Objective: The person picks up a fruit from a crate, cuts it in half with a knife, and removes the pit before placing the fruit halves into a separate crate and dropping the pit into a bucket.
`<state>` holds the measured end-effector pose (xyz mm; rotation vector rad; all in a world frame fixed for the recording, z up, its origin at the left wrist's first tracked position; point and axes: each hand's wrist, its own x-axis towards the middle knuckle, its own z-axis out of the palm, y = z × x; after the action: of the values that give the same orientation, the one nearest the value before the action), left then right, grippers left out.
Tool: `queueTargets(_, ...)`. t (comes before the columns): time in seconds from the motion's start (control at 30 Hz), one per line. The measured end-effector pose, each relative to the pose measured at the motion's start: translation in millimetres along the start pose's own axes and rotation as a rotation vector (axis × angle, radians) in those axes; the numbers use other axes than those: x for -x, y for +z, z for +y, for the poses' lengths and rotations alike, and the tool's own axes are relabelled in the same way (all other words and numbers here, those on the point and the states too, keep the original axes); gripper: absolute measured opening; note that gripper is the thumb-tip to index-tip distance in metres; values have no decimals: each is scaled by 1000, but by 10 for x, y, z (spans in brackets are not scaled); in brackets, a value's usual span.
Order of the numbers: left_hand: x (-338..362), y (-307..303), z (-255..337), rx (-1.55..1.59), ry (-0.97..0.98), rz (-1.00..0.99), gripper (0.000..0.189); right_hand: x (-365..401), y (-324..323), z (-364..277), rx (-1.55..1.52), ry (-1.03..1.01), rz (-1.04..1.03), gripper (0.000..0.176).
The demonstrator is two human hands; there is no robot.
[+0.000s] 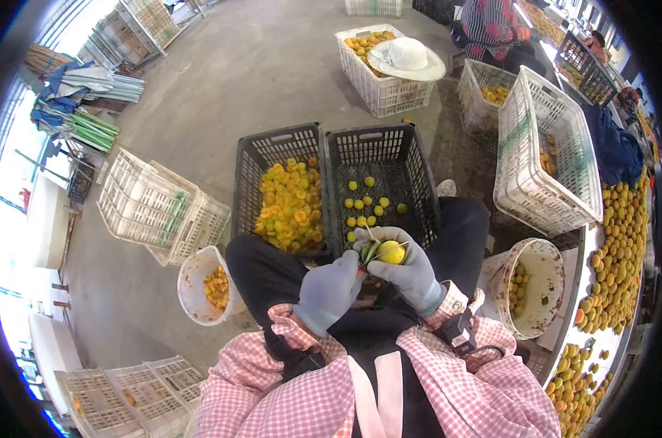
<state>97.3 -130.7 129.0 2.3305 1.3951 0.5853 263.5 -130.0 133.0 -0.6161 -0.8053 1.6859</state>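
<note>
My left hand [331,290], in a grey glove, is closed at the fingertips around what looks like a small knife; a red bit shows there and a thin pale edge runs toward the fruit. Opposite it, my right hand [407,274], gloved too, grips a yellow apricot [391,252]. Green leaves [365,252] and a thin twig stick out between the hands. Just beyond are two black crates: the left crate [278,136] holds many halved apricots [291,204], the right crate [371,135] several whole yellow ones [361,204].
A white bucket [192,292] with cut fruit stands at left, another bucket [546,263] at right. Apricots [619,255] cover a table on the right. White crates [152,201] stand around, one under a white hat [407,58]. A person [491,29] sits at the back right.
</note>
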Motion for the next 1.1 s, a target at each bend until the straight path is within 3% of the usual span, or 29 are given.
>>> queueTargets(0.07, 10, 47, -1, 65, -15, -12, 34, 22, -23, 24, -99, 48, 68, 36)
queueTargets(0.1, 13, 44, 27, 97, -16, -9, 33, 13, 31, 54, -298, 8, 35, 32)
queueTargets(0.23, 9, 60, -18, 145, 35, 57, 28, -1, 7, 104, -294, -52, -114, 29)
queueTargets(0.37, 30, 160, -218, 219, -5, -30, 30, -7, -83, 192, -387, -89, 110, 35)
queueTargets(0.4, 107, 229, -323, 271, -28, 37, 30, -22, -132, 180, -424, -120, 216, 38)
queueTargets(0.47, 181, 213, -433, 323, -38, 97, 30, -40, -228, 80, -301, -223, 240, 45)
queueTargets(0.57, 245, 34, -374, 953, -518, -131, 18, 45, -392, -95, -412, 71, 19, 53)
queueTargets(0.6, 192, -63, -282, 958, -520, -130, 18, 64, -401, -107, -409, 74, 20, 53)
queueTargets(0.67, 107, -188, -134, 1184, -516, -150, 15, 103, -395, -130, -44, 109, 7, 58)
queueTargets(0.73, 74, -90, -134, 1101, -435, -138, 19, 98, -403, -146, -15, 143, 24, 56)
queueTargets(0.8, 2, -44, -91, 1212, -266, -38, 20, 92, -374, -122, 206, 68, 60, 48)
queueTargets(0.93, -100, -139, -14, 1208, -324, -156, 25, 93, -287, -127, 248, -35, 23, 44)
queueTargets(1.0, -122, -73, 17, 803, -102, -23, 33, 95, -238, -143, 99, -86, 13, 47)
queueTargets(1.03, -124, -61, 25, 804, -102, -26, 33, 92, -215, -122, 64, -101, 18, 47)
queueTargets(1.1, -113, -49, 35, 453, 53, 74, 39, 90, -193, -93, 54, -127, -21, 46)
